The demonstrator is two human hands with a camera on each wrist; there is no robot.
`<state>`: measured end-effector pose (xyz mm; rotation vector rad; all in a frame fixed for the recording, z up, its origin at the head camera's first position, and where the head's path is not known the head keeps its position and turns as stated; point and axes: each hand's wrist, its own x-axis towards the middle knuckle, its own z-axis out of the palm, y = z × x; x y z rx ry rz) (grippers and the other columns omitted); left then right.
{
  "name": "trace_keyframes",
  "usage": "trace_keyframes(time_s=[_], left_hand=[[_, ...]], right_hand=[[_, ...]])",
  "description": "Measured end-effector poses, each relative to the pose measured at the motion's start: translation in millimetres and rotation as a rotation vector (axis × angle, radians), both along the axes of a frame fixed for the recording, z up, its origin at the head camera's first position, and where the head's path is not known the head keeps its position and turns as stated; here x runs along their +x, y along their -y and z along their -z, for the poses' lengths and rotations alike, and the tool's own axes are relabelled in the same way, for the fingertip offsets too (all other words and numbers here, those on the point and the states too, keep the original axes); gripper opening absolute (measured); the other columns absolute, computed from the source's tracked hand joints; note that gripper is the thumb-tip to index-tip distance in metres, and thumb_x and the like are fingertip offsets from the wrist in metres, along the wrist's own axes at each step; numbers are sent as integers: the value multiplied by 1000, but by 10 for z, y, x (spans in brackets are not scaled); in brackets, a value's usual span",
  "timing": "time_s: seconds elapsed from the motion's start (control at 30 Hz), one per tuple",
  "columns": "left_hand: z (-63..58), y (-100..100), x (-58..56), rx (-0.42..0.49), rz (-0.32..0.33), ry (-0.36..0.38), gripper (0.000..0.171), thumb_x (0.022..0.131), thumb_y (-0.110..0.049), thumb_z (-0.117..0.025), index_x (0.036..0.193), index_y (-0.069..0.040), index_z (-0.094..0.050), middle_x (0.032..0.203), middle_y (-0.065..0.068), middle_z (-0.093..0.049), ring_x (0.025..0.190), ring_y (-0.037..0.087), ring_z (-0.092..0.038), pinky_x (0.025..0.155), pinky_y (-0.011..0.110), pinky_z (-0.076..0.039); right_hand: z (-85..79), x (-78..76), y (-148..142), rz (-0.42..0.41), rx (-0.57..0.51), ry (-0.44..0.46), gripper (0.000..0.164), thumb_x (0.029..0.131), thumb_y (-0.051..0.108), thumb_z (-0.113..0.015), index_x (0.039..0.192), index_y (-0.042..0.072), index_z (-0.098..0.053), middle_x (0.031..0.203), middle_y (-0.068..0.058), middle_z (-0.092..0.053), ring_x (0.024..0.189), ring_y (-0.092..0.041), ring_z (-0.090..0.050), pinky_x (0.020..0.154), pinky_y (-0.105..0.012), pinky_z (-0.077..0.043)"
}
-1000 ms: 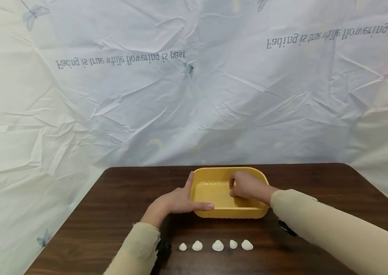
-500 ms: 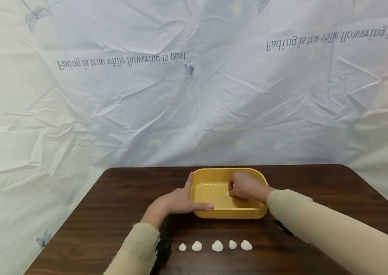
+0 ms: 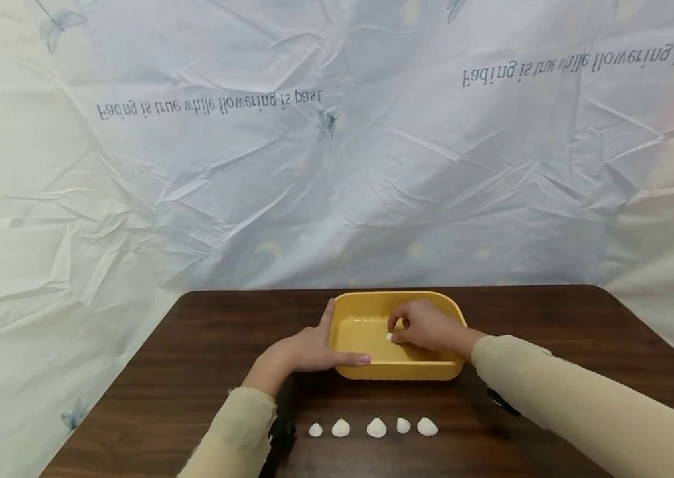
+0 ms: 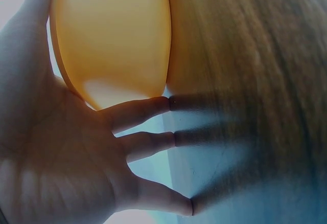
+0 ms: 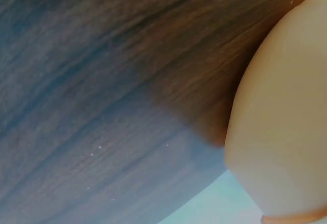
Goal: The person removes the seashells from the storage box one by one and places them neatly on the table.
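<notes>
A yellow plastic tub (image 3: 366, 372) stands on the table. My left hand (image 3: 311, 348) braces its left end, thumb lying along the near rim and the other fingers stretched straight. In the left wrist view the left hand's fingers (image 4: 143, 143) are spread, with their tips down on the tabletop beside the tub wall (image 4: 115, 45). Inside the tub, my right hand (image 3: 426, 325) pinches a small white piece, apparently a seashell (image 3: 389, 336), between thumb and index finger, low over the tub floor. The right wrist view shows the tub's outer wall (image 5: 281, 116) but not the hand.
In front of the tub, several white seashells (image 3: 376, 427) lie in a row on the dark wooden table (image 3: 223, 338). A pale printed cloth (image 3: 337, 186) hangs behind the table's back edge. A black wrist camera (image 3: 281, 431) sits near the leftmost shell.
My right hand has shifted slightly left inside the tub, and the white shell at its fingertips, hidden at first, now shows. My left hand stays where it was.
</notes>
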<state>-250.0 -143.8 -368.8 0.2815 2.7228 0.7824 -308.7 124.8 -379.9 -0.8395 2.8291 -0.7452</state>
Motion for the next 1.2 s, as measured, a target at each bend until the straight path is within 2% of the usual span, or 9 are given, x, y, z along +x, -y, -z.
trace_keyframes(time_s=[0.2, 0.33, 0.47, 0.6, 0.8, 0.93, 1.07, 1.2], left_hand=[[27, 16, -9, 0, 2, -1, 145, 75, -86, -74, 171, -25, 16, 146, 25, -61, 115, 25, -66, 101, 46, -53], [16, 15, -12, 6, 3, -1, 145, 76, -85, -74, 171, -25, 17, 138, 24, -65, 107, 23, -65, 97, 44, -52], [-2, 1, 3, 20, 17, 3, 145, 77, -83, -75, 171, -24, 18, 137, 24, -65, 104, 22, -64, 96, 44, -52], [-12, -9, -4, 13, 24, 3, 144, 77, -85, -74, 171, -25, 18, 141, 25, -64, 107, 22, -65, 97, 44, -52], [-31, 4, -10, 8, 9, 0, 144, 77, -84, -74, 171, -26, 18, 139, 26, -65, 107, 23, -66, 97, 45, -53], [-18, 8, 2, 16, 7, 0, 143, 78, -82, -76, 171, -26, 17, 141, 26, -64, 112, 25, -66, 98, 46, -53], [3, 2, 5, 23, 18, 1, 143, 78, -82, -76, 171, -25, 17, 141, 25, -64, 110, 24, -66, 97, 45, -53], [2, -1, -4, 17, 15, -1, 143, 77, -83, -75, 171, -25, 16, 133, 23, -67, 103, 23, -65, 94, 43, -52]], right_hand=[[1, 33, 45, -53, 46, -65, 4, 96, 13, -79, 96, 11, -82, 89, 3, -75, 75, -10, -57, 71, -29, -49], [0, 46, 60, -147, 129, -206, 5, 97, 11, -78, 97, 12, -83, 92, 2, -78, 79, -8, -64, 74, -29, -54], [5, 65, 42, -234, 195, -317, 6, 97, 12, -78, 95, 11, -84, 84, 3, -67, 75, -6, -59, 71, -25, -52], [2, 66, 25, -255, 186, -299, 8, 97, 13, -79, 98, 8, -85, 82, 3, -62, 73, -6, -56, 68, -22, -49], [-16, 10, 62, -203, 166, -236, 12, 97, 13, -79, 105, 7, -86, 91, -3, -75, 83, -13, -70, 73, -26, -56], [15, -16, 70, -163, 130, -200, 10, 97, 12, -79, 102, 10, -87, 97, -2, -81, 89, -14, -74, 77, -29, -60], [68, -12, 56, -169, 97, -217, 6, 97, 10, -79, 97, 10, -85, 96, 0, -79, 84, -10, -69, 75, -28, -57], [87, -7, 52, -188, 77, -245, 4, 98, 11, -77, 95, 10, -80, 94, 1, -72, 80, -6, -60, 72, -26, -52]])
